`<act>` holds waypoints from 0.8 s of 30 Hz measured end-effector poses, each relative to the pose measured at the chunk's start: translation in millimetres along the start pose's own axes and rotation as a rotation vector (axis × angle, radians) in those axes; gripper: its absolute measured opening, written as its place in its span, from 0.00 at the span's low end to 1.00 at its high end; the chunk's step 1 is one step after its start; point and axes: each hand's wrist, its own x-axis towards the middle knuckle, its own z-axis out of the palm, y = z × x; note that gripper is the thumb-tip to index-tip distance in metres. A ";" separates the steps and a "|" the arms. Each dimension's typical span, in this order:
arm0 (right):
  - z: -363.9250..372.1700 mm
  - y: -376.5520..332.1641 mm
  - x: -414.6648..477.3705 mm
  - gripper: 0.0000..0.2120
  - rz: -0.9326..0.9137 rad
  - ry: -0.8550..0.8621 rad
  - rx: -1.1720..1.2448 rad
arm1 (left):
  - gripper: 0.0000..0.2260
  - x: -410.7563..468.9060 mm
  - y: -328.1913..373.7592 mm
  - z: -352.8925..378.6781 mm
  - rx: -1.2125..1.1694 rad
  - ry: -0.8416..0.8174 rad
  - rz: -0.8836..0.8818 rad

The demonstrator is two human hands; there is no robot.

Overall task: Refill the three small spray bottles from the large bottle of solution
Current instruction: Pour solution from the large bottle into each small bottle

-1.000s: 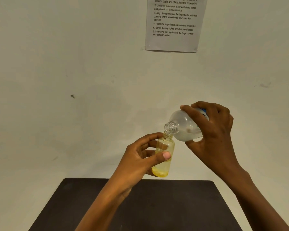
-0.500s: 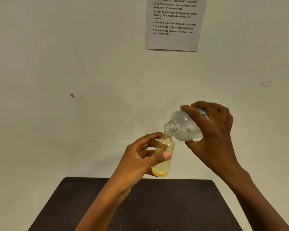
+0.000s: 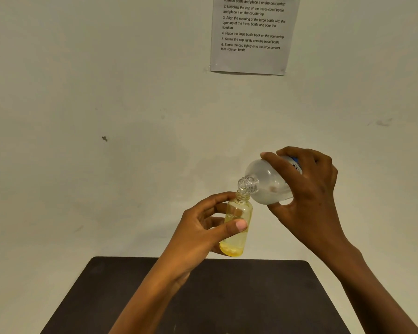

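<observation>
The left hand (image 3: 198, 235) holds the small bottle (image 3: 237, 227) upright above the far edge of the dark bench (image 3: 251, 297), thumb across its front and fingers (image 3: 217, 196) curled behind. The bottle is open and yellow-tinted. The right hand (image 3: 309, 189) grips the large bottle (image 3: 266, 184), tipped with its open neck down and left, resting right at the small bottle's mouth. A printed sheet (image 3: 251, 32) hangs on the wall (image 3: 106, 92) behind.

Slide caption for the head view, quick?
Right hand tips the uncapped large bottle over the mouth of the small yellowish bottle held in the left hand above a dark table.
</observation>
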 end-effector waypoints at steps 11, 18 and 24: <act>-2.1 -1.1 0.7 0.39 -0.006 0.008 -0.005 | 0.21 -1.3 1.5 0.6 -0.010 -0.002 0.010; -3.6 -2.0 0.7 0.39 -0.002 0.008 0.000 | 0.21 -2.1 2.9 1.5 -0.005 0.001 0.016; -6.0 -2.6 1.2 0.39 -0.006 0.005 -0.001 | 0.21 -3.9 4.6 1.7 -0.004 -0.003 0.022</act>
